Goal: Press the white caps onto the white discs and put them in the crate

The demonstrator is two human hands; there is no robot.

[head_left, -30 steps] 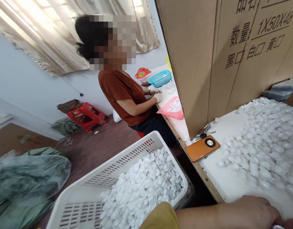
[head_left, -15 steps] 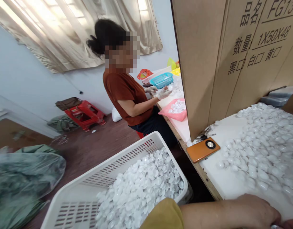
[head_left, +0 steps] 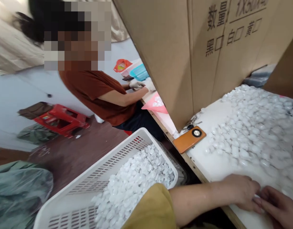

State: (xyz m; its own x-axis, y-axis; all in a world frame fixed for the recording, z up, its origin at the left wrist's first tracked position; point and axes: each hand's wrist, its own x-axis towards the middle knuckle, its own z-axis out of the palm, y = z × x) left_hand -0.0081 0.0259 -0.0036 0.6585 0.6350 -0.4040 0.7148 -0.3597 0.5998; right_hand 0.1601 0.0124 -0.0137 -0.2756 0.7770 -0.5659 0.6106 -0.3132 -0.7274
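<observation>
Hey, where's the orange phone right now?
In the head view, the orange phone lies right of centre, at the wooden edge of the white table, with the keys just beyond it and the heap of white pieces to its right.

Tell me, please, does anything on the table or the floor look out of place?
The orange phone lies right at the table's edge, beside keys and loose white pieces; it could perhaps be knocked off. A small white bit also lies on the floor by the red stool, too small to identify.
</observation>
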